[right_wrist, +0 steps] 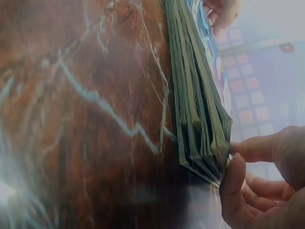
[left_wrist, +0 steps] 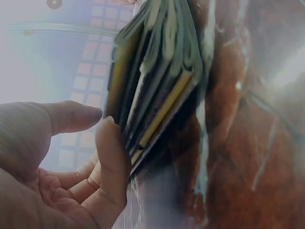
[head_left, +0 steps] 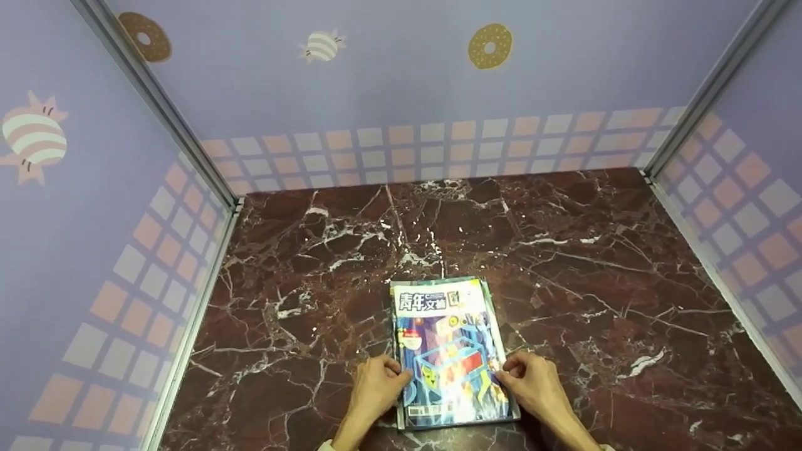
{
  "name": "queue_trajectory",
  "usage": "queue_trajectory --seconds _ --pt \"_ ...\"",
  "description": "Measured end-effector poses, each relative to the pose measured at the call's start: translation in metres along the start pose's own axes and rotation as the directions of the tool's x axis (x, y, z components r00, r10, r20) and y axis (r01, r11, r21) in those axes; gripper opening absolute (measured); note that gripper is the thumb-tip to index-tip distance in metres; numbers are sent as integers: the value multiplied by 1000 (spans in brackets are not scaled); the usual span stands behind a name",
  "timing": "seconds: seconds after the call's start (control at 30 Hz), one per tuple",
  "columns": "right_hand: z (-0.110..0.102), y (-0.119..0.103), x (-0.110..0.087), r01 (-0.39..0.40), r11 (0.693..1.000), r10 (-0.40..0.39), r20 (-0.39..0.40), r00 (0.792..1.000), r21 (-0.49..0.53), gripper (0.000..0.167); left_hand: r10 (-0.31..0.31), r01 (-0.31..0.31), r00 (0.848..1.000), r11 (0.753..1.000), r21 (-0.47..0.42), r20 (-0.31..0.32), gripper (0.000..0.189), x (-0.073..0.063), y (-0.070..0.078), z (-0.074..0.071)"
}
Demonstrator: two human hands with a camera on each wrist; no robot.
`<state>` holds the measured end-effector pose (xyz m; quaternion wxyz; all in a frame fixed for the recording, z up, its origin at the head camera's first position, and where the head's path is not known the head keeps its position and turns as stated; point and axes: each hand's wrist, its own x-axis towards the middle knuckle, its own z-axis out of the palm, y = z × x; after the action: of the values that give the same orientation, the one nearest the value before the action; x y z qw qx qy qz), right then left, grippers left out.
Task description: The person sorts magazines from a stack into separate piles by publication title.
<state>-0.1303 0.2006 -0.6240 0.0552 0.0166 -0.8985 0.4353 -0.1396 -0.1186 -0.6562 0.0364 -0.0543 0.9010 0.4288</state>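
Observation:
A stack of several magazines (head_left: 451,357) lies near the front of the table, slightly uneven at its edges. The top one has a glossy, colourful cover with large Chinese characters along its upper part. At the stack's left edge, my left hand (head_left: 374,385) pinches the top magazine between thumb and index finger. My right hand (head_left: 536,382) does the same at the right edge, a little below mid-height. Folded spines of the stack (left_wrist: 162,52) show in the left wrist view. Layered page edges of the magazines (right_wrist: 198,95) show in the right wrist view, with thumb and index fingertips meeting at their corner.
The table (head_left: 301,357) is dark red-brown marble with white veins. Purple panels (head_left: 401,81) with printed doughnuts, sweets and checks stand at the back, left and right. Metal strips (head_left: 194,156) run along their joins.

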Motion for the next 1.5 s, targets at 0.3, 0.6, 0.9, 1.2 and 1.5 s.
queue_trajectory --seconds 0.3,0.6,0.9,1.2,1.5 --pt "3 3 3 -43 999 43 14 999 -15 19 22 -6 995 988 -153 101 17 -6 7 4" --pt "-3 -17 0 -99 995 99 41 994 -11 16 -45 129 967 934 -333 250 47 -34 38 -16" --pt "-10 -31 0 -189 981 193 91 977 -49 14 -165 393 878 786 -477 450 79 -53 62 -30" --pt "-16 -32 -1 -224 975 223 130 966 -11 17 -63 322 916 707 -630 397 72 -55 58 -24" --pt "-24 -24 3 -374 885 242 412 878 279 25 -23 295 925 672 -679 380 69 -50 56 -26"
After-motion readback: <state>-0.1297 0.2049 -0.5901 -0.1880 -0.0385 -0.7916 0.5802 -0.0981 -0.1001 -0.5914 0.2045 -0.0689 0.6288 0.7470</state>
